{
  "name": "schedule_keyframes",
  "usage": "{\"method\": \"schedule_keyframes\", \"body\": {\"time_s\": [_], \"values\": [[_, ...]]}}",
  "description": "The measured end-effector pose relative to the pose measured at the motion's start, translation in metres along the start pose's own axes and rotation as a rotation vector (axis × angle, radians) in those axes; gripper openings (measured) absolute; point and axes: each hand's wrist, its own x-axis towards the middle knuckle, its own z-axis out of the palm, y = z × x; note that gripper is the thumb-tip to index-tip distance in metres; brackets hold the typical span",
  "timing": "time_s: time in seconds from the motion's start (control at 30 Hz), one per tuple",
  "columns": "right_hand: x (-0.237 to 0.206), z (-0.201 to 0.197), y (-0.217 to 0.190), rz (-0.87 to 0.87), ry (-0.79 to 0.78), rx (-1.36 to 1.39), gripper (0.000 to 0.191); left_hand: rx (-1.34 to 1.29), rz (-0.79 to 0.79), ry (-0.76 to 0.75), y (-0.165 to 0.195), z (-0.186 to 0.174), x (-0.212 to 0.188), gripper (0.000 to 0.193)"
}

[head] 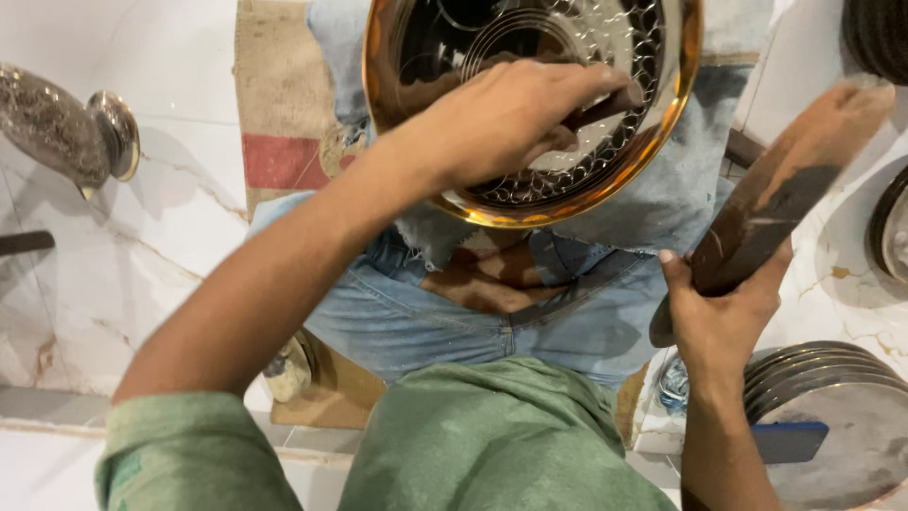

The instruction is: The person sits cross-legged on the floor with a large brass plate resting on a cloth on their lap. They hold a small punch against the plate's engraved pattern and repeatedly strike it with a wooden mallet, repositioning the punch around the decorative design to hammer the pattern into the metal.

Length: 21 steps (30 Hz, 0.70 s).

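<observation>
the white marble floor [123, 274] is smooth and veined, with open room on the left and a crowded right edge. on the lap lies a worn blue denim cloth [530, 303], frayed and stained brown in the middle, over a coarse burlap mat [274, 104] with a red stripe. resting on the denim at the top is a round metal plate [653, 123], shiny, with a golden rim and an engraved scale pattern. the left hand [511, 118] lies inside the plate, fingers curled and pinched on a dark small tool [605, 106]. the right hand [724, 317] is wrapped tight around a long flat wooden paddle [785, 189], dark-stained, tilted up to the right, well apart from the plate rim. a stack of dull steel plates [832, 407] sits at the lower right.
</observation>
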Motion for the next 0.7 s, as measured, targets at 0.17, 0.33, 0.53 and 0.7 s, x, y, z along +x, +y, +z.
{"method": "schedule_keyframes", "body": {"time_s": [0.17, 0.33, 0.53, 0.7], "values": [[0.004, 0.001, 0.003, 0.051, 0.099, 0.400, 0.097, 0.020, -0.003, -0.190, -0.003, -0.003, 0.010, 0.051], [0.015, 0.000, 0.004, -0.297, 0.119, -0.110, 0.090, 0.021, 0.106, -0.183, -0.001, -0.008, 0.010, 0.047], [0.058, -0.027, -0.034, -0.452, -0.155, -0.421, 0.082, 0.005, 0.019, -0.041, -0.004, -0.004, -0.007, 0.049], [0.098, -0.042, -0.080, -0.530, -0.215, -0.632, 0.071, 0.061, -0.095, 0.164, 0.002, 0.009, -0.029, 0.047]]}}
